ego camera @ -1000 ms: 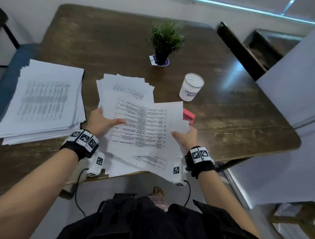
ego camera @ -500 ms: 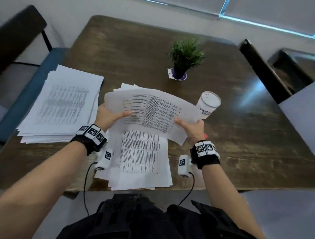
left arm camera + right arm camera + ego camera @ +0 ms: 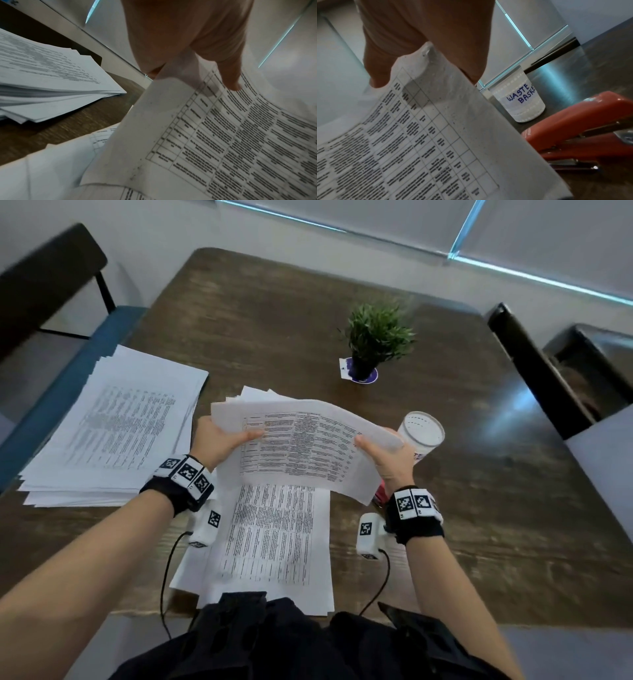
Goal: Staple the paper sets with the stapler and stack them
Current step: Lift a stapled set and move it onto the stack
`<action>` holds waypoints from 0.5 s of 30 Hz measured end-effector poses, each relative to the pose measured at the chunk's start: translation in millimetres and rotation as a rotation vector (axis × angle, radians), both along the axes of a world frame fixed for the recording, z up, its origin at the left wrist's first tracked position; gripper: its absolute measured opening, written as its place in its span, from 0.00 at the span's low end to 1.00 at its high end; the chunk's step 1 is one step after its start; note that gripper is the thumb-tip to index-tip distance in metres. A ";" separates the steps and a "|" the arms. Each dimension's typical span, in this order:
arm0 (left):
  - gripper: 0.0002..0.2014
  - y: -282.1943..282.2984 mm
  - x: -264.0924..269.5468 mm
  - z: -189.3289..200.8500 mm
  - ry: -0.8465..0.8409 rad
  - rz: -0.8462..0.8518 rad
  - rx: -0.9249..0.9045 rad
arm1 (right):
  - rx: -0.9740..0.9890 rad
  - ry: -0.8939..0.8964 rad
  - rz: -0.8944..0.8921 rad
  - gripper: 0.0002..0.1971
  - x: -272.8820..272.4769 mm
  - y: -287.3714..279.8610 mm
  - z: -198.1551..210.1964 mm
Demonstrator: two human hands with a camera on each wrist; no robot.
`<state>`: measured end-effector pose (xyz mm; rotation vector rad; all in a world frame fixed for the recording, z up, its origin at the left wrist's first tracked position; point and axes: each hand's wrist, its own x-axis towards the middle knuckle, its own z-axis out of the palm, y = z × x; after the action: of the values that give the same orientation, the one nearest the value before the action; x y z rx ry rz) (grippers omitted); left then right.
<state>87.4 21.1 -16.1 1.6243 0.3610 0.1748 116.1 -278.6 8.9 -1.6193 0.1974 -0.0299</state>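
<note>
Both hands hold a printed paper set (image 3: pixel 301 446) in the air above the table, sagging in the middle. My left hand (image 3: pixel 219 441) pinches its left edge, thumb on top; the left wrist view shows that thumb (image 3: pixel 229 79) on the sheet (image 3: pixel 223 142). My right hand (image 3: pixel 387 457) pinches the right edge, seen in the right wrist view on the paper set (image 3: pixel 436 135). Loose printed sheets (image 3: pixel 274 542) lie under it at the near table edge. The red stapler (image 3: pixel 583 128) sits on the table just right of the sheets, mostly hidden behind my right wrist in the head view (image 3: pixel 381 494).
A thick pile of papers (image 3: pixel 113 429) lies at the table's left edge, seen also as a paper pile (image 3: pixel 48 83) in the left wrist view. A white cup (image 3: pixel 423 433) marked WASTE BASKET (image 3: pixel 520 98) stands beyond the stapler. A small potted plant (image 3: pixel 373 340) is farther back. Chairs flank the table.
Both hands have lifted the paper set off the loose sheets and raised it forward above the table. The head view has tilted up and shifted.
</note>
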 end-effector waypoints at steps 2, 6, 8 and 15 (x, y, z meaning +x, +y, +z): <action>0.23 -1.0 1.7 5.4 -0.002 0.010 0.033 | -0.177 -0.069 -0.043 0.21 5.3 0.3 5.1; 0.24 -4.5 8.5 48.5 -0.111 -0.118 0.226 | -0.873 -0.332 0.058 0.40 13.3 13.1 35.8; 0.16 -13.8 9.5 80.0 -0.216 -0.289 0.323 | -1.044 -0.304 0.286 0.40 14.8 34.2 52.5; 0.09 15.3 29.6 127.8 -0.135 -0.390 0.530 | -0.600 -0.155 0.314 0.08 28.3 37.9 65.1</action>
<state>117.0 36.3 111.7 2.1562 -0.1259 0.0841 144.4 -240.7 73.9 -2.2189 -0.2099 0.0298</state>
